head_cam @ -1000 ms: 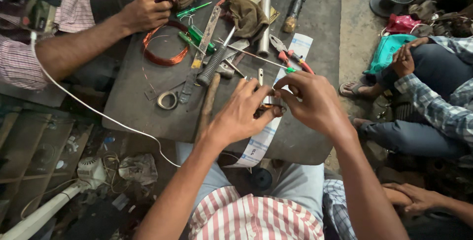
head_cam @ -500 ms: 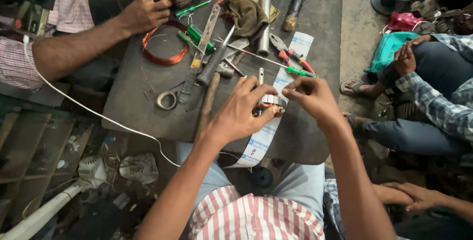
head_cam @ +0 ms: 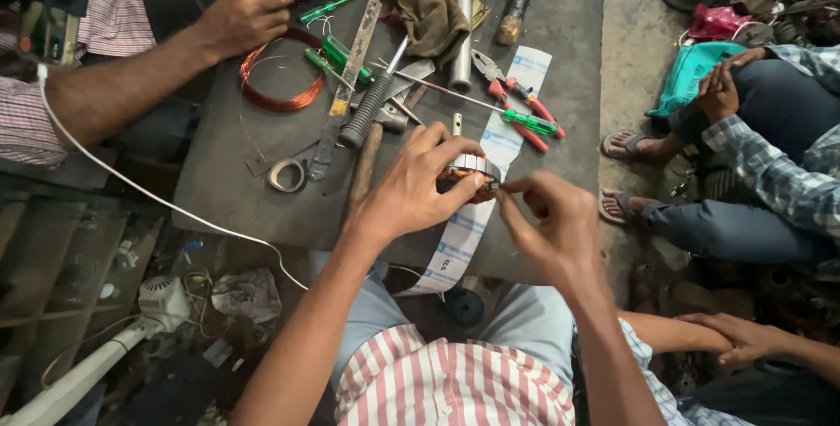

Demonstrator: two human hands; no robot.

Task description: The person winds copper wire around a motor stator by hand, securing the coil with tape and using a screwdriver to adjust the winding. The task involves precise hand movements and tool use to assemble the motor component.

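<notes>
Gripped in the left hand (head_cam: 411,194), fingers curled over its top, was a small round stator (head_cam: 472,172) with a metal rim and copper windings. It sat on the grey bench (head_cam: 236,190), near the front edge, resting on a white paper strip (head_cam: 464,233) that ran from the bench's far side down over that edge. The right hand (head_cam: 551,229) met the stator from the right, thumb and forefinger pressed together in a pinch at its rim; what they pinched was too small to tell.

Just beyond the stator lay red-handled pliers (head_cam: 516,102) and a green-handled screwdriver (head_cam: 516,118). To the stator's left lay a black-handled tool (head_cam: 367,111), a wooden handle (head_cam: 363,168) and a tape roll (head_cam: 286,175). Farther off in that direction sat a coil of copper wire (head_cam: 280,80), with another person's hand (head_cam: 241,15) at its far side. A steel tube (head_cam: 462,28) and a brown rag (head_cam: 433,15) lay well beyond the stator. A white cable (head_cam: 157,203) ran across the bench's left corner. To the stator's right, off the bench, other people sat on the floor, sandalled feet (head_cam: 626,146) near the bench.
</notes>
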